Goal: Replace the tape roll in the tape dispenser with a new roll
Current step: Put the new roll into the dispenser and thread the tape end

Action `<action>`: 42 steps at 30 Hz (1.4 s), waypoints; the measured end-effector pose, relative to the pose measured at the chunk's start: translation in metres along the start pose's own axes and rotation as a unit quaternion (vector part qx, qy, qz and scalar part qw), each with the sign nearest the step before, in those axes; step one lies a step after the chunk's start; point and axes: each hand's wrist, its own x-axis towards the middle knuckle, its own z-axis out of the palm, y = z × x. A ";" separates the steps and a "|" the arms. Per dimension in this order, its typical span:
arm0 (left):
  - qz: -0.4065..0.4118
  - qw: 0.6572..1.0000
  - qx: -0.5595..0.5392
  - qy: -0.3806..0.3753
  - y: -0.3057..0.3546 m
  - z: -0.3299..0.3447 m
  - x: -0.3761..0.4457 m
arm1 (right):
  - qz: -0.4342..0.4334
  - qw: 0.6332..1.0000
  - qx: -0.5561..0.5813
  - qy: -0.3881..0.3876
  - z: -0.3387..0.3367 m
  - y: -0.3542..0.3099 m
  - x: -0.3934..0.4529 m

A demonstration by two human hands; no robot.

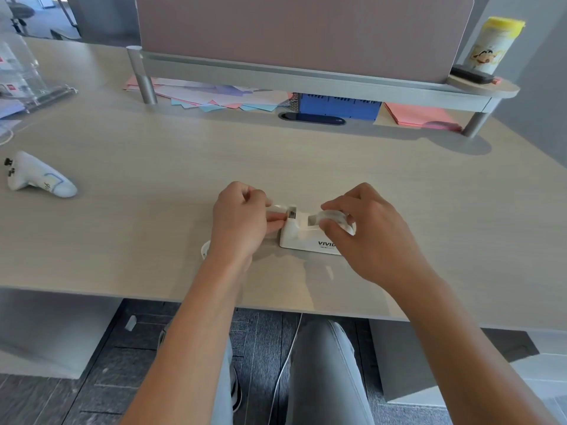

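A white tape dispenser (302, 236) stands on the desk near its front edge, cutter end to the left. A clear tape roll (333, 216) sits in its cradle, and my right hand (365, 234) is curled over that roll with thumb and fingers on it. At the cutter end, my left hand (241, 222) pinches the tape's loose end (274, 216) between thumb and fingers. Part of a small white round piece (205, 250) shows beneath my left wrist; what it is cannot be told.
A white game controller (36, 176) lies at the left. Coloured paper sheets (214, 95) and a blue basket (339, 106) sit under the desk shelf (306, 76) at the back. A yellow-lidded canister (492, 44) stands on the shelf's right end.
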 end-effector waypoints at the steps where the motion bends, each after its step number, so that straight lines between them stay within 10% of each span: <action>1: -0.002 1.000 -0.006 0.002 -0.001 -0.001 0.000 | 0.003 1.000 -0.005 -0.002 0.000 -0.001 0.000; 25: -0.095 0.981 -0.171 0.010 -0.007 -0.010 -0.004 | 0.194 0.964 0.182 -0.012 0.038 -0.020 0.031; 35: 0.088 0.982 0.144 0.086 -0.012 -0.021 -0.020 | 0.114 0.968 0.216 0.057 0.035 -0.013 0.012; 42: 0.203 0.940 0.274 -0.027 -0.030 -0.001 -0.047 | 0.103 0.971 0.185 0.112 0.031 0.005 -0.028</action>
